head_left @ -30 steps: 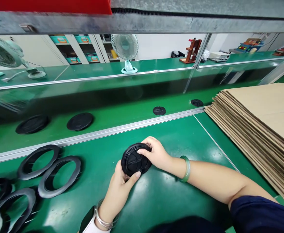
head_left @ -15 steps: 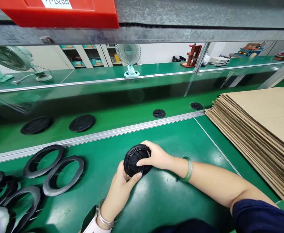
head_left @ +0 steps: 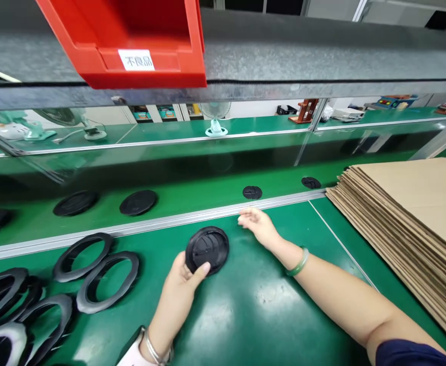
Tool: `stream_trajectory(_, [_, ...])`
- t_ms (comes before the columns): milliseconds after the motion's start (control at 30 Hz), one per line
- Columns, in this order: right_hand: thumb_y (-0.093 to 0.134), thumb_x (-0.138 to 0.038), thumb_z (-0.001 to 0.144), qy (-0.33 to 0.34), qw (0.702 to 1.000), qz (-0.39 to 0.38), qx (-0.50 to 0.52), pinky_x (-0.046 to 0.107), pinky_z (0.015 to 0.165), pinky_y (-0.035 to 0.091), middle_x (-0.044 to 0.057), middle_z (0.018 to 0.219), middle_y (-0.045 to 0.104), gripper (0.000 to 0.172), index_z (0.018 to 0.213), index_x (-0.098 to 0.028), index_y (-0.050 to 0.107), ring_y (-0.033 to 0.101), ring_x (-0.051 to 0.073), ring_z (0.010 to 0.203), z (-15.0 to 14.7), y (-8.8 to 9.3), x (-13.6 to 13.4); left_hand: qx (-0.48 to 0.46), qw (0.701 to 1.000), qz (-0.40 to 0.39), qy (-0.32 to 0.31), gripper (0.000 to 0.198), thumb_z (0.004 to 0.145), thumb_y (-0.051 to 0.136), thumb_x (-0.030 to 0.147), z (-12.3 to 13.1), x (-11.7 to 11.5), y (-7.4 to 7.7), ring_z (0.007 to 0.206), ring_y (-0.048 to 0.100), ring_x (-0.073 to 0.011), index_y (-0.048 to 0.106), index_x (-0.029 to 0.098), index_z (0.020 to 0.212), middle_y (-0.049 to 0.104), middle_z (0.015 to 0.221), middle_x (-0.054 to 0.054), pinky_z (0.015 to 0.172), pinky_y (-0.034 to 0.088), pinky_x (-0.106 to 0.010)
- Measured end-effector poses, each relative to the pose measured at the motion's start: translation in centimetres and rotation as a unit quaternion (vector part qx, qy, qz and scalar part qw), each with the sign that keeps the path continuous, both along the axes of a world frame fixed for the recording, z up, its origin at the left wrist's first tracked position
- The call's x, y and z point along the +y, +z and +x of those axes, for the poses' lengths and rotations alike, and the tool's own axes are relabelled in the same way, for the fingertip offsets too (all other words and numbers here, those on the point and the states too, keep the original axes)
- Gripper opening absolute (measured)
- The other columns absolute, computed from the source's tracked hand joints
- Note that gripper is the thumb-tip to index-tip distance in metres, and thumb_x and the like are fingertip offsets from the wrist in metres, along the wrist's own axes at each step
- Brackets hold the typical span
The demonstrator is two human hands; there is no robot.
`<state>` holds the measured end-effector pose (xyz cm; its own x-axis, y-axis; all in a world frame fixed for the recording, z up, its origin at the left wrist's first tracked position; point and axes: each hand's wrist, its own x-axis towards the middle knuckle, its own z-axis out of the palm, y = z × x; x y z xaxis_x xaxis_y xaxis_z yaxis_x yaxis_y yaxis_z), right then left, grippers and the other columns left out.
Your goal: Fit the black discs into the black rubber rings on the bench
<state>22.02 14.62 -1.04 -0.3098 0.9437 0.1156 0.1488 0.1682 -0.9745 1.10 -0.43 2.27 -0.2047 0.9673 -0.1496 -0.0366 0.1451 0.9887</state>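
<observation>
A round black part, with a raised pattern in its middle, is held at its lower left edge by my left hand, thumb on top. It is over the green table. My right hand is off to the right of the part, near the metal rail, with nothing in it and its fingers slightly bent and apart. On the green strip beyond the rail lie large black discs at left and two smaller black discs nearer the right.
Several black rings lie at the left of the table. Stacked flat cardboard fills the right side. A red bin hangs from the metal shelf above. Fans stand beyond.
My right hand has let go of the black part and moved up and right. The left hand still holds the part, now flatter to view. The view has tilted up, showing more of the red bin.
</observation>
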Motion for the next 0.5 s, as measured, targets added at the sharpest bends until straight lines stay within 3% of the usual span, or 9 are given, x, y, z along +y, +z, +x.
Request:
stream_trajectory(100, [0.06,-0.033,0.086,-0.15,0.974,0.12,-0.124,0.038,0.085,0.053,0.01,0.102,0.064,0.031,0.11,-0.013,0.066,0.062,0.019,0.082,1.8,-0.3,5.2,0.168,0.981,0.073,0.056,0.051,0.085,0.07,0.046,-1.8,4.0,2.9,0.12,0.064,-0.0291,0.055,0.018,0.125,0.068,0.128,-0.014,0.105,0.049,-0.045])
stream_trajectory(167, [0.06,-0.027,0.085,-0.161,0.962,0.148,-0.163,0.042,0.095,0.049,0.013,0.109,0.061,0.033,0.113,-0.012,0.067,0.06,0.022,0.091,2.4,-0.3,8.1,0.36,0.92,0.133,0.079,0.048,0.092,0.059,0.043,-2.6,7.3,5.0,0.116,0.066,-0.0317,0.052,0.016,0.132,0.068,0.126,-0.016,0.1,0.052,-0.049])
stream_trajectory(267, [0.06,-0.025,0.084,-0.156,0.947,0.173,-0.221,0.043,0.103,0.042,0.015,0.112,0.06,0.035,0.115,-0.012,0.069,0.056,0.027,0.106,2.2,-0.4,10.9,0.443,0.878,0.166,0.075,0.04,0.098,0.046,0.03,-3.1,12.2,6.5,0.13,0.056,-0.0324,0.054,0.015,0.134,0.065,0.132,-0.012,0.109,0.041,-0.052])
stream_trajectory(333, [0.06,-0.025,0.085,-0.149,0.939,0.177,-0.253,0.043,0.104,0.04,0.015,0.111,0.06,0.032,0.112,-0.012,0.072,0.055,0.029,0.109,1.7,-0.8,11.9,0.473,0.863,0.171,0.053,0.035,0.095,0.045,0.021,-3.2,14.8,6.0,0.138,0.049,-0.0291,0.061,0.012,0.125,0.064,0.134,-0.012,0.114,0.036,-0.046])
stream_trajectory(400, [0.059,-0.027,0.087,-0.139,0.934,0.179,-0.277,0.041,0.1,0.042,0.014,0.11,0.06,0.029,0.107,-0.014,0.074,0.056,0.028,0.107,1.5,-1.2,12.4,0.498,0.853,0.153,0.033,0.034,0.09,0.053,0.022,-3.1,16.5,4.6,0.138,0.049,-0.0322,0.064,0.008,0.12,0.065,0.134,-0.018,0.115,0.034,-0.049])
stream_trajectory(500, [0.059,-0.031,0.089,-0.129,0.928,0.177,-0.301,0.038,0.092,0.044,0.012,0.112,0.059,0.027,0.105,-0.018,0.076,0.057,0.026,0.102,1.5,-2.0,12.9,0.525,0.842,0.123,0.001,0.046,0.084,0.065,0.026,-2.6,16.2,2.8,0.14,0.044,-0.0388,0.061,0.004,0.125,0.058,0.139,-0.026,0.117,0.029,-0.058])
